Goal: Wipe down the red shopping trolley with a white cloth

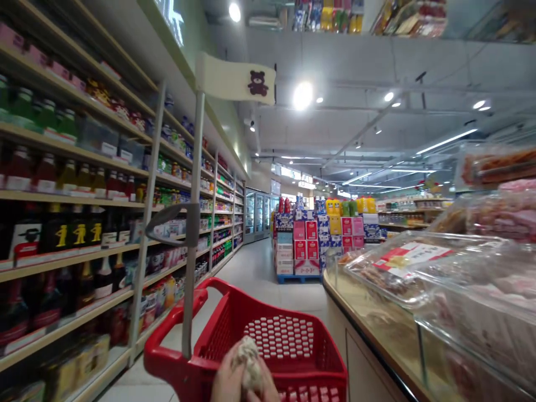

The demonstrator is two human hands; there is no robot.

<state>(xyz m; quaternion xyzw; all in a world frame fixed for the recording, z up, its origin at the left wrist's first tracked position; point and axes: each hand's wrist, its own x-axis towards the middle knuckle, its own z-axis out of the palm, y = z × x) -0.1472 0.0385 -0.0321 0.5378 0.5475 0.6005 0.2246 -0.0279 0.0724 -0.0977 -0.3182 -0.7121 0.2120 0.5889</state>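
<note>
At the bottom middle, my left hand is closed around one side of a crumpled off-white bundle. My right hand grips the same bundle from the other side, its fingers partly cut off by the lower edge. The bundle looks soft, like cloth or a wrapped bag, but its exact kind is unclear. Both hands are at the near side of a red plastic shopping basket with a honeycomb mesh wall. From its left rim rises a metal pole carrying a cream flag with a bear print.
Shelves of bottles and packaged goods line the left. Close on the right stands a counter piled with clear plastic food boxes. Ahead, stacked drink cartons sit on a blue pallet, with glass-door fridges beyond.
</note>
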